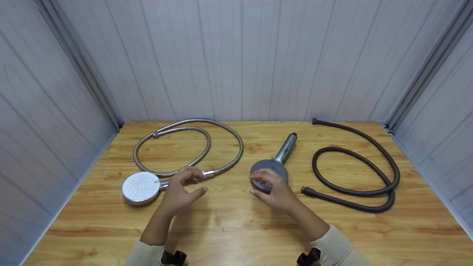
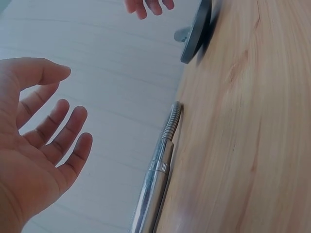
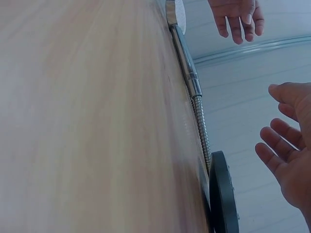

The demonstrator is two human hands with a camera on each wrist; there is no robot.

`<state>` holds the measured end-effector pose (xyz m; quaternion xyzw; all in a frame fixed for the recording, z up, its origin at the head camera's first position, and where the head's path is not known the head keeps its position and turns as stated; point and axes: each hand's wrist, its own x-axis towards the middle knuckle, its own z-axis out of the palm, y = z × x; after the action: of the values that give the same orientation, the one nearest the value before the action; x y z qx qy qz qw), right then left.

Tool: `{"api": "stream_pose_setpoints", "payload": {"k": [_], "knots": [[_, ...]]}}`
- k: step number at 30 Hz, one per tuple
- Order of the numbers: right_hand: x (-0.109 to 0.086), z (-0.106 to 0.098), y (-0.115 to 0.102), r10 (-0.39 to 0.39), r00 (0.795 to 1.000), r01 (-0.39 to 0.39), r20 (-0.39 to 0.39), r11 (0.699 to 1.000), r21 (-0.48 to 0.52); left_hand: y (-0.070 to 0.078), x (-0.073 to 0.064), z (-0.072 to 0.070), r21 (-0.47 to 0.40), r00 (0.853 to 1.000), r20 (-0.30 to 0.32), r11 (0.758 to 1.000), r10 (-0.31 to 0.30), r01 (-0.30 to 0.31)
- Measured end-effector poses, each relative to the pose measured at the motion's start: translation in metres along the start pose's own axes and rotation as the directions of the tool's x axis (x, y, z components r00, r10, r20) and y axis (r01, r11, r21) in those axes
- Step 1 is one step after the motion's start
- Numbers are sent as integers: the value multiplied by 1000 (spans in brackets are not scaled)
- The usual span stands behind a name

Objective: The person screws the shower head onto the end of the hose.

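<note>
Both wide and empty, the right hand (image 1: 276,190) hovered over the round dark-grey shower head (image 1: 273,166); left of it, the left hand (image 1: 180,194), near a round white-faced chrome shower head (image 1: 140,187).

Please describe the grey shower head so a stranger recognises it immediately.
On the wooden table, look between the silver hose and the dark hose. The grey shower head lies there, handle toward the back wall. Unlike the white-faced shower head, it has no hose.
</note>
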<state>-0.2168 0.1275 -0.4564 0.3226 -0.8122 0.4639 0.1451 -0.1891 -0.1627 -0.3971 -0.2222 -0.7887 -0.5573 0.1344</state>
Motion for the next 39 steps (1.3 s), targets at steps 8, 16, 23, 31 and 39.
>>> {"api": "stream_pose_setpoints", "payload": {"k": [8,16,23,31,39], "knots": [[-5,-8,0,-10,1000,9,-3,1000,-4,2,2,7,-48,1000,-23,999,5,-6],[-10,-17,0,-8,1000,8,-21,1000,0,-1,2,13,-94,996,-47,993,71,-76],[-15,-22,1,-28,999,27,-47,1000,-8,-4,2,18,-105,990,-58,986,125,-131],[-18,-34,-26,-36,997,33,-64,998,-44,-4,1,21,-88,988,-51,985,143,-147],[-26,-42,-22,-63,993,58,-96,997,-59,-30,1,26,-105,989,-40,984,142,-145]]}}
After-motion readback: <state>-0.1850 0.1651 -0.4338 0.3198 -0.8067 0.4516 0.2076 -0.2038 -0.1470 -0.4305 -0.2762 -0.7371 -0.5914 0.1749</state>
